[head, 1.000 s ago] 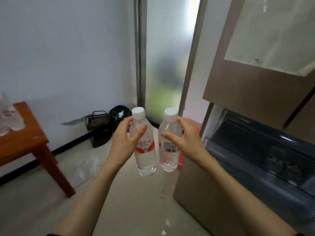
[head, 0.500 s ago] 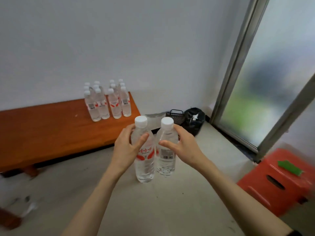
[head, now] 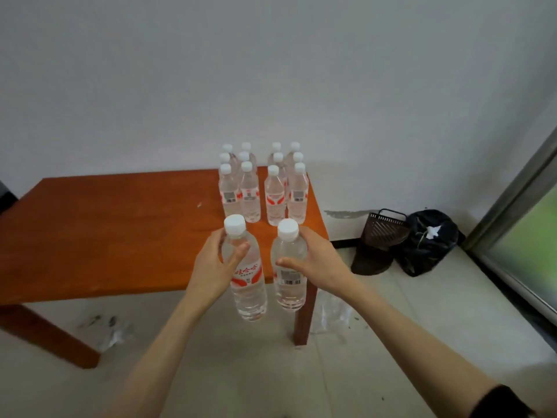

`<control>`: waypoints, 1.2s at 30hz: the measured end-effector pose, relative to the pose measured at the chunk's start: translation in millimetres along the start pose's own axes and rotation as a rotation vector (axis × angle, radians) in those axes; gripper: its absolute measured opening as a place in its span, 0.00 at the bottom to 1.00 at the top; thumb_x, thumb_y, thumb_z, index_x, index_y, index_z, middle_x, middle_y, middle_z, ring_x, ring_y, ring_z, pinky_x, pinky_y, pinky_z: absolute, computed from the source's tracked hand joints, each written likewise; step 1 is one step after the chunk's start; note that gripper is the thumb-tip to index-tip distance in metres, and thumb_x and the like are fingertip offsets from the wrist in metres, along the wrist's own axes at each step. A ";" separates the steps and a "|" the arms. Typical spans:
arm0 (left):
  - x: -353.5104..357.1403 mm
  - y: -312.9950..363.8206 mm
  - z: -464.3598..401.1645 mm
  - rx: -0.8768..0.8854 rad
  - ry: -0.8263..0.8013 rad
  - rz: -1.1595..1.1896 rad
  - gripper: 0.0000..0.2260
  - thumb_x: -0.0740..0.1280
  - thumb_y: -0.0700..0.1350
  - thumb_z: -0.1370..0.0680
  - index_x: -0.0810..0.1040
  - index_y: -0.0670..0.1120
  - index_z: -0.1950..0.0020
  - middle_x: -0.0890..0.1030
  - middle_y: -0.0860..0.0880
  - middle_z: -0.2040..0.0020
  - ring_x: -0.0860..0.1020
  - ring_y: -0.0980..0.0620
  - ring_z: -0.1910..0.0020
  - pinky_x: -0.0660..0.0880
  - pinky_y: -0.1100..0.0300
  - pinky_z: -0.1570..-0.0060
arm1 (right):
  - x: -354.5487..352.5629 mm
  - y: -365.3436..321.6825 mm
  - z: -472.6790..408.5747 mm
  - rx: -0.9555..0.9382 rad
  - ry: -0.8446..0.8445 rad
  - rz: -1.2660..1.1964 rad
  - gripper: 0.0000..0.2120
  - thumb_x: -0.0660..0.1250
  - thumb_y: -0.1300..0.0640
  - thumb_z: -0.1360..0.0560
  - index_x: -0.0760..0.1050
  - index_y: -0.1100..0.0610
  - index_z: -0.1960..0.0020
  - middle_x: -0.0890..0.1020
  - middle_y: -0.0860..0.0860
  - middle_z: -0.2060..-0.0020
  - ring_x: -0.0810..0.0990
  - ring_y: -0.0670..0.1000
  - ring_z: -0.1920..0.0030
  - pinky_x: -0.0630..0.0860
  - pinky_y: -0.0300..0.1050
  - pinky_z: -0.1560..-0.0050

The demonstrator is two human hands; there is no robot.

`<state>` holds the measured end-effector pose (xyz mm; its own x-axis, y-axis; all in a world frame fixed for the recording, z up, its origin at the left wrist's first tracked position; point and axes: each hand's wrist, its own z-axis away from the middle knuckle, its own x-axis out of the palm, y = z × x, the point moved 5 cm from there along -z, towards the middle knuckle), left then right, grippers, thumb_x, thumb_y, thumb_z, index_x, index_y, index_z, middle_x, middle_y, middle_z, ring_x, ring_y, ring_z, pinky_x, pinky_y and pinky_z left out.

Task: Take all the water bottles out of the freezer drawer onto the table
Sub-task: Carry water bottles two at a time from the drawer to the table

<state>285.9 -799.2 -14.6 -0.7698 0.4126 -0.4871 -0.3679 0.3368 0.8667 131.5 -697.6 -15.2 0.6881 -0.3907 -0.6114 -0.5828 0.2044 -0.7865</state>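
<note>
As gripped: bottle (upright) per hand.

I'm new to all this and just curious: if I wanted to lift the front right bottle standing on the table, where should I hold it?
Probably wrap your fingers round the smooth body of the front right bottle, at the label band, coming from its right, the table's open edge. It stands upright, with a neighbour close on its left and another behind, so those sides look crowded.
</note>
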 end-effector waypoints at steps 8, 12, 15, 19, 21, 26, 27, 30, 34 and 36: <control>1.8 -47.7 -109.1 -0.113 -0.019 -0.028 0.24 0.64 0.52 0.25 0.64 0.49 0.31 0.71 0.48 0.33 0.71 0.48 0.34 0.70 0.54 0.42 | 35.8 34.0 -121.5 0.056 -0.171 0.020 0.31 0.74 0.48 0.33 0.66 0.49 0.34 0.76 0.46 0.38 0.75 0.47 0.38 0.70 0.41 0.41; 5.8 -70.9 -153.9 -0.181 -0.046 -0.045 0.22 0.64 0.49 0.23 0.63 0.49 0.31 0.70 0.48 0.31 0.70 0.48 0.33 0.69 0.52 0.40 | 52.5 46.1 -167.5 0.097 -0.193 0.003 0.31 0.74 0.50 0.32 0.65 0.49 0.34 0.76 0.47 0.37 0.75 0.49 0.38 0.71 0.44 0.41; 9.1 -86.7 -186.6 -0.180 -0.100 -0.039 0.23 0.65 0.48 0.24 0.63 0.48 0.30 0.70 0.48 0.31 0.69 0.48 0.32 0.69 0.51 0.38 | 64.8 48.9 -199.6 0.109 -0.199 0.024 0.30 0.74 0.51 0.32 0.66 0.49 0.34 0.76 0.48 0.38 0.75 0.49 0.38 0.71 0.45 0.40; 12.1 -111.2 -228.7 -0.169 -0.179 -0.039 0.24 0.67 0.47 0.25 0.64 0.49 0.31 0.71 0.49 0.32 0.69 0.49 0.33 0.68 0.50 0.36 | 78.8 51.1 -235.1 0.129 -0.158 0.059 0.29 0.74 0.51 0.33 0.69 0.51 0.35 0.77 0.49 0.38 0.75 0.50 0.38 0.71 0.48 0.38; 13.2 -119.2 -245.3 -0.160 -0.198 -0.034 0.25 0.68 0.47 0.26 0.64 0.49 0.31 0.71 0.49 0.32 0.69 0.49 0.33 0.68 0.50 0.36 | 85.7 52.8 -250.6 0.151 -0.151 0.086 0.28 0.73 0.49 0.33 0.70 0.50 0.36 0.77 0.48 0.39 0.74 0.51 0.37 0.70 0.54 0.35; 18.5 -129.1 -273.8 -0.153 -0.219 -0.033 0.25 0.68 0.46 0.26 0.64 0.49 0.31 0.69 0.49 0.31 0.68 0.50 0.32 0.65 0.51 0.35 | 96.8 61.4 -277.4 0.208 -0.117 0.078 0.26 0.72 0.43 0.35 0.71 0.47 0.39 0.79 0.46 0.41 0.75 0.51 0.39 0.71 0.59 0.37; 19.0 -130.3 -277.5 -0.148 -0.218 -0.035 0.24 0.68 0.46 0.25 0.64 0.49 0.31 0.69 0.49 0.31 0.68 0.50 0.32 0.65 0.52 0.35 | 98.1 63.0 -280.2 0.222 -0.102 0.064 0.26 0.73 0.43 0.35 0.72 0.47 0.40 0.79 0.45 0.42 0.76 0.49 0.40 0.71 0.58 0.37; 20.6 -132.5 -284.1 -0.128 -0.222 -0.039 0.24 0.68 0.45 0.25 0.64 0.48 0.31 0.68 0.49 0.31 0.67 0.51 0.32 0.63 0.58 0.39 | 98.6 65.6 -286.2 0.234 -0.072 0.053 0.23 0.74 0.48 0.33 0.73 0.51 0.41 0.80 0.46 0.44 0.75 0.45 0.43 0.69 0.54 0.35; 23.5 -137.7 -290.1 -0.131 -0.241 -0.037 0.25 0.68 0.45 0.25 0.64 0.48 0.31 0.68 0.49 0.31 0.66 0.51 0.32 0.63 0.57 0.37 | 96.8 63.6 -290.8 0.242 -0.069 0.036 0.22 0.73 0.52 0.32 0.73 0.55 0.40 0.78 0.45 0.47 0.73 0.43 0.46 0.68 0.46 0.36; 24.8 -139.0 -292.5 -0.130 -0.237 -0.049 0.25 0.67 0.46 0.25 0.63 0.48 0.30 0.66 0.48 0.31 0.66 0.51 0.32 0.62 0.56 0.36 | 95.4 63.2 -293.5 0.238 -0.059 0.022 0.24 0.74 0.53 0.32 0.72 0.55 0.38 0.75 0.48 0.42 0.73 0.45 0.44 0.68 0.46 0.35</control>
<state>165.4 -1083.3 -115.6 -0.6114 0.5905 -0.5267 -0.4773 0.2557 0.8407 33.5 -985.4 -97.7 0.7043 -0.3323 -0.6274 -0.4844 0.4212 -0.7668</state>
